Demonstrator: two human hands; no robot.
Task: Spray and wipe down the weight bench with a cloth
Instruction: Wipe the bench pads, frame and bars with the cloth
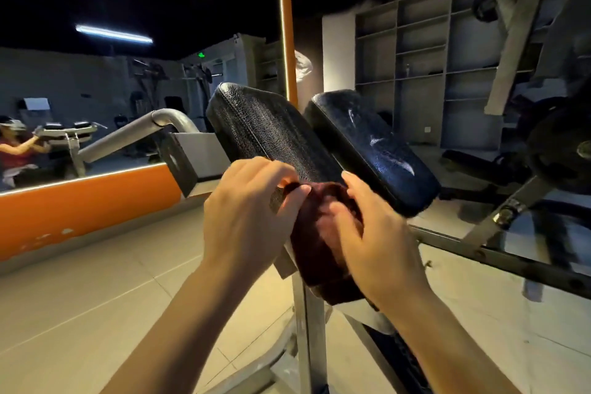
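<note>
Two black cracked-leather pads of the weight bench stand side by side, the left pad (pixel 268 128) and the right pad (pixel 374 144), which shows pale streaks. A dark red cloth (pixel 315 243) hangs bunched over their near ends. My left hand (pixel 246 217) pinches the cloth's upper left edge. My right hand (pixel 374 233) lies on the cloth's right side, fingers curled into it. The cloth hides the pads' near edges. No spray bottle is in view.
The bench's grey steel post (pixel 308 329) runs down between my arms. A grey handle bar (pixel 134 134) juts left. A black frame bar (pixel 499 257) and weight plates (pixel 563 150) sit right. An orange-framed mirror (pixel 96 80) covers the left wall, grey shelves (pixel 422 64) the back.
</note>
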